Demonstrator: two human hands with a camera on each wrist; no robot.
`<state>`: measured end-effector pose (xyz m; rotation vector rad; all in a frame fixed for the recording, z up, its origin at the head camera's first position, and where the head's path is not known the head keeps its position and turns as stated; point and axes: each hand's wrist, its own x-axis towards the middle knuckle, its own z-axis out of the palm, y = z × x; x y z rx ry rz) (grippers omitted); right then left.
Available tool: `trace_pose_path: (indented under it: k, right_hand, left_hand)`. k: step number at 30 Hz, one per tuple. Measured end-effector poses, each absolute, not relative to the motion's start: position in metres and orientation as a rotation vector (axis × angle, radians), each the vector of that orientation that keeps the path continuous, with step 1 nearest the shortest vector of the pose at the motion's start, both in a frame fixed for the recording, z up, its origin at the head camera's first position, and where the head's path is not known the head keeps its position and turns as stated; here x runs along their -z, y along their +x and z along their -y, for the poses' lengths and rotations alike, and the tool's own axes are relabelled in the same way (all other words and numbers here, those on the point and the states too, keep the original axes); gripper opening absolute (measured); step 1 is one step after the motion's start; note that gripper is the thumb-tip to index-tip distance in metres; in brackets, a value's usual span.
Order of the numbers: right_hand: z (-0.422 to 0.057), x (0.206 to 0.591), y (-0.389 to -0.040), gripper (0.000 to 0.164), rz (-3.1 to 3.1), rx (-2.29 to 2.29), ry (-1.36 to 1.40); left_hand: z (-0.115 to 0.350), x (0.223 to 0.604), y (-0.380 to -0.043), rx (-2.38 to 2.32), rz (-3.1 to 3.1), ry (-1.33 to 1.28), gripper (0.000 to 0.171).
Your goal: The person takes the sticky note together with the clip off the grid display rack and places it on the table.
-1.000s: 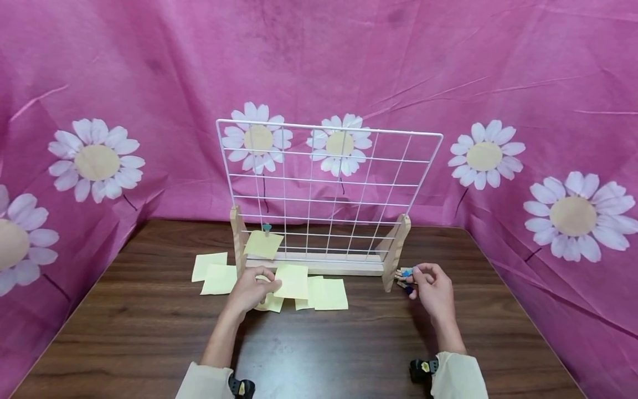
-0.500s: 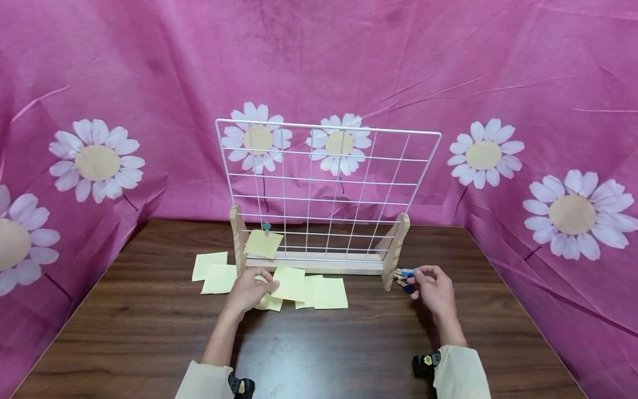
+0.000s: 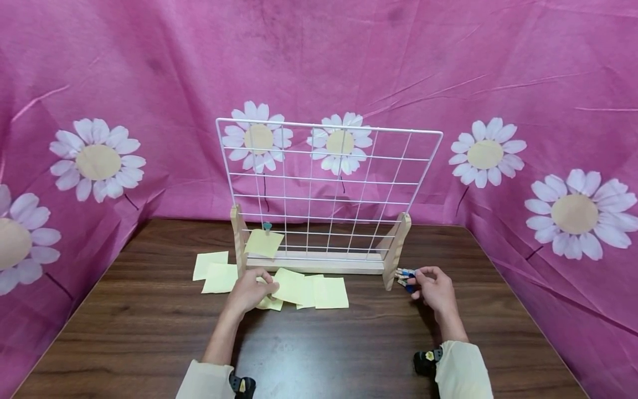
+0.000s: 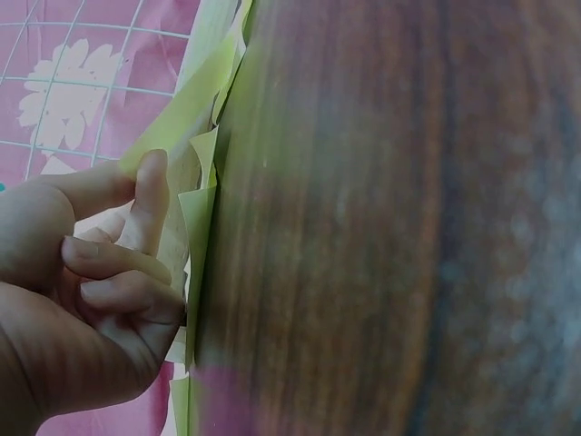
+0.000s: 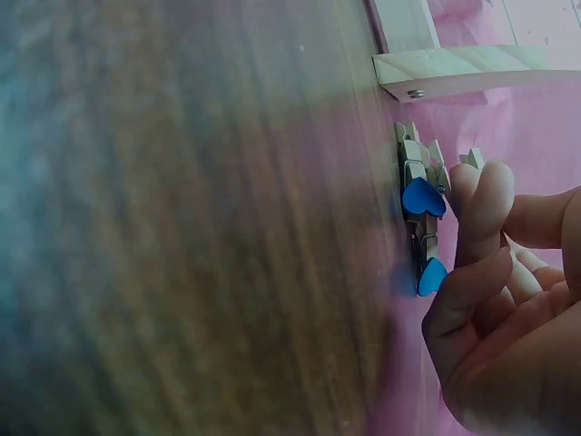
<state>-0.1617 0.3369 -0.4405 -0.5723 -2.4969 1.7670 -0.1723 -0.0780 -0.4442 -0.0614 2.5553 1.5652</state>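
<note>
My left hand [image 3: 253, 289] pinches a yellow sticky note [image 3: 290, 286] between thumb and index finger. In the left wrist view this note [image 4: 189, 107] slants away from the fingertips. Its far edge overlaps other sticky notes [image 3: 331, 292] on the table. My right hand [image 3: 436, 290] pinches a small wooden clothespin [image 5: 474, 158], whose tip pokes out past the fingers; the rest is hidden. Just beside it lie several clothespins with blue hearts [image 5: 423, 197]. One sticky note [image 3: 263, 243] hangs from the white wire grid [image 3: 329, 200] by a teal-topped clip [image 3: 267, 226].
The grid stands in a wooden base [image 3: 319, 263] with two upright sides [image 3: 396, 252], the right one close to the clothespins. More sticky notes [image 3: 220, 278] lie left of my left hand. A pink flowered cloth [image 3: 319, 61] surrounds the dark wooden table [image 3: 319, 349].
The pinched sticky note has dropped slightly and tilted, its right edge now over the notes on the table. My right hand has shifted only slightly at the clothespins.
</note>
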Motion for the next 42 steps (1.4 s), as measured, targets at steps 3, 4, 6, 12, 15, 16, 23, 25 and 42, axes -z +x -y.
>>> trace_pose_path:
  k: [3,4,6,12,15,16,23,25,42]
  right_hand:
    - [-0.3379,0.4409,-0.1627,0.023,2.517,-1.757,-0.574]
    - [-0.3382,0.4412,-0.163,0.022,2.522,-1.756,-0.574]
    - [-0.3389,0.442,-0.1636,0.022,2.532,-1.757,-0.572]
    - [-0.3422,0.4454,-0.1668,0.022,2.577,-1.763,-0.547]
    - [-0.3436,0.4474,-0.1682,0.023,2.599,-1.754,-0.538]
    - [-0.344,0.4476,-0.1687,0.023,2.603,-1.751,-0.537]
    - [-0.3439,0.4471,-0.1704,0.026,2.621,-1.741,-0.529]
    - [-0.3433,0.4467,-0.1701,0.027,2.627,-1.738,-0.523]
    - [-0.3407,0.4436,-0.1681,0.028,2.602,-1.743,-0.539]
  left_hand:
    - [0.0771,0.4451,-0.1722,-1.584,-2.538,-0.048,0.007]
    - [0.077,0.4454,-0.172,-1.588,-2.53,-0.048,0.007]
    - [0.0769,0.4459,-0.1718,-1.595,-2.511,-0.056,0.008]
    - [0.0773,0.4449,-0.1716,-1.609,-2.494,-0.06,0.01]
    - [0.0777,0.4456,-0.1713,-1.602,-2.497,-0.052,0.01]
    - [0.0777,0.4455,-0.171,-1.601,-2.496,-0.05,0.01]
    - [0.0774,0.444,-0.1705,-1.598,-2.48,-0.043,0.009]
    - [0.0769,0.4439,-0.1702,-1.611,-2.471,-0.033,0.008]
    - [0.0776,0.445,-0.1704,-1.595,-2.48,-0.021,0.007]
